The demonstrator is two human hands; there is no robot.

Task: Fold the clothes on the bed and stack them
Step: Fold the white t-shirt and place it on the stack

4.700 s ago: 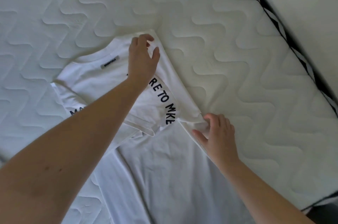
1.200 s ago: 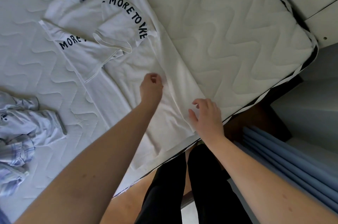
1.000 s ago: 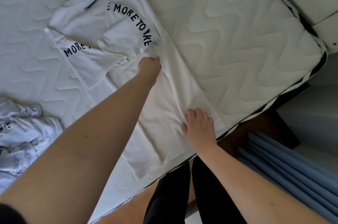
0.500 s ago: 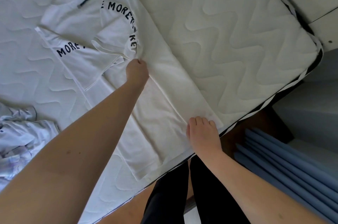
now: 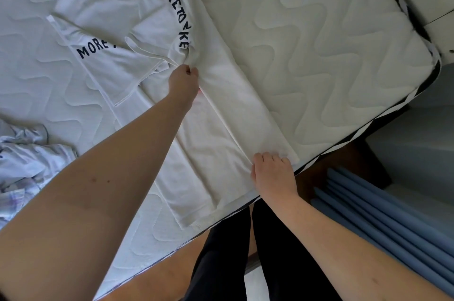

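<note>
head | shirt (image 5: 216,128) flat at bed (image 5: 319,42) edge | our left hand (image 5: 183,82) pinches the side fold mid-shirt, right hand (image 5: 272,172) fingers curled on the hem | risk: uneven pull skews the fold, hem slides off

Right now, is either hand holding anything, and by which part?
Both hold the white T-shirt. The left hand pinches its folded side edge just below the sleeve; the right hand grips the same fold near the hem.
</note>
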